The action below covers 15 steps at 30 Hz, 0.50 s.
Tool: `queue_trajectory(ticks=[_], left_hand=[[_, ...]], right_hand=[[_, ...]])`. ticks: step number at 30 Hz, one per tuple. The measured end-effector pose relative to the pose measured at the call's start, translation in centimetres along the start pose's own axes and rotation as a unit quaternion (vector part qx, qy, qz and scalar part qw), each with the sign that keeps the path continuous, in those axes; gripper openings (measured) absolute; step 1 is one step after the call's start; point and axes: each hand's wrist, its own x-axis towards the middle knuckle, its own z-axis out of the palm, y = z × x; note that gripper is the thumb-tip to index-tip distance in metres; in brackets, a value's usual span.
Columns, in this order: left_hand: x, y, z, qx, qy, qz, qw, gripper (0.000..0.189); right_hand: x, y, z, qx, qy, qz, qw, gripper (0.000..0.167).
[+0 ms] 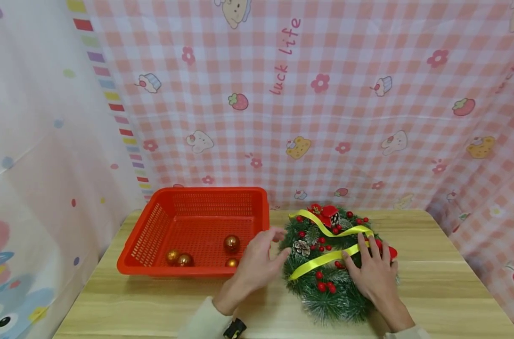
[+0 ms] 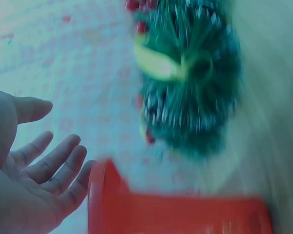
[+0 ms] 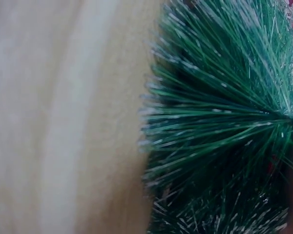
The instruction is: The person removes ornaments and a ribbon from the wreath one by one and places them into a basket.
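Note:
A green Christmas wreath (image 1: 333, 301) with red berries, red flowers and pine cones lies on the wooden table. Across it runs a loose yellow ribbon (image 1: 318, 264), looping back at the right side. My right hand (image 1: 373, 273) rests on the wreath's right part with fingers spread over the ribbon's bend. Between the basket and the wreath my left hand (image 1: 258, 263) hovers, its fingers relaxed and holding nothing; the left wrist view shows the same bare palm (image 2: 34, 190). In the right wrist view, wreath bristles (image 3: 224, 112) fill the right half.
Left of the wreath stands a red plastic basket (image 1: 214, 270) with several shiny gold balls (image 1: 231, 243) inside. A checked pink curtain (image 1: 261, 117) hangs behind the table (image 1: 430, 278), and a white patterned one (image 1: 70, 155) hangs at the left.

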Motion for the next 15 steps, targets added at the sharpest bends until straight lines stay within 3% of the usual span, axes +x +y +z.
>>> queue_trajectory(ticks=[7,12,15], left_hand=[[1.7,1.0,4.5,-0.006,-0.076,-0.006,0.9971,0.030],[2.7,1.1,7.1,0.009,-0.094,-0.016,0.9954,0.030],[3.1,1.2,8.3,0.041,-0.096,-0.020,0.9943,0.031]], right_hand=[[0.1,0.0,0.0,-0.002,-0.004,0.000,1.0000,0.087],[0.0,0.1,0.2,-0.004,0.006,-0.002,1.0000,0.086],[0.0,0.1,0.1,-0.007,0.006,-0.001,1.0000,0.086]])
